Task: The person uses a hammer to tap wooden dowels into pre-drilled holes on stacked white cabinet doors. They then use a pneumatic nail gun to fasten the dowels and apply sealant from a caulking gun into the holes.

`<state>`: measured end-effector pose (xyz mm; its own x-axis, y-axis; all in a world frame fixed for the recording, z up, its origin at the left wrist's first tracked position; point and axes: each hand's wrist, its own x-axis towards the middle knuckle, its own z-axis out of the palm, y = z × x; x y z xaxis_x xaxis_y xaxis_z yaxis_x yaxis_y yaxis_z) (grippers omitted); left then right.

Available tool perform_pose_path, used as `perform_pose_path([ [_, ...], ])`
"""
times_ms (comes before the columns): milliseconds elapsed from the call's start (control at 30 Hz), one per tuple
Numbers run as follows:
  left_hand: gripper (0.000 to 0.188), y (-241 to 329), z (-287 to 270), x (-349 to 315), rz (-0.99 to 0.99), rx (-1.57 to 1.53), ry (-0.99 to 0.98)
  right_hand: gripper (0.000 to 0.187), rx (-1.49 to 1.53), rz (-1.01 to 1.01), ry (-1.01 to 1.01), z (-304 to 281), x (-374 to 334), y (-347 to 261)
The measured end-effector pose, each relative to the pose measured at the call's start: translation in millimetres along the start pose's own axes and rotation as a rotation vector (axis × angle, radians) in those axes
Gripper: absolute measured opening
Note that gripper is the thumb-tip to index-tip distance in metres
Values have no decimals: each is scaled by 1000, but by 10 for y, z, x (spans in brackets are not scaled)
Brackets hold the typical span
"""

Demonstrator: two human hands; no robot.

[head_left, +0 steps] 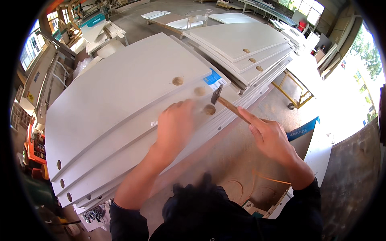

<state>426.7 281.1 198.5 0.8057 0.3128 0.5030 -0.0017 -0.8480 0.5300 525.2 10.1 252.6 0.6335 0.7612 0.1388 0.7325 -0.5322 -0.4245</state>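
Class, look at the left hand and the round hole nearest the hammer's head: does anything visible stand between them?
Nothing visible does: only white panel surface shows between the blurred left hand and the round hole. The hammer's head, held out by the right hand, appears just above the hole in the picture.

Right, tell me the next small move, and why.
Probably steady the left hand over the white panels before any blow: it is blurred, its grip unclear, and the hammer in the right hand has its head close by, near a round hole.
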Motion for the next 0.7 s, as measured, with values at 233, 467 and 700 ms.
perform_pose_path([
  [233, 17, -32, 37, -31, -6, -22, 7, 60, 39, -7, 60, 70, -24, 58],
  [467, 17, -53, 39, -57, 13, -15, 20, 58, 210, -8, 36, 157, -74, 73],
  [700, 17, -40, 51, -48, 11, 24, 35, 58, 191, 7, -32, 118, -76, -71],
])
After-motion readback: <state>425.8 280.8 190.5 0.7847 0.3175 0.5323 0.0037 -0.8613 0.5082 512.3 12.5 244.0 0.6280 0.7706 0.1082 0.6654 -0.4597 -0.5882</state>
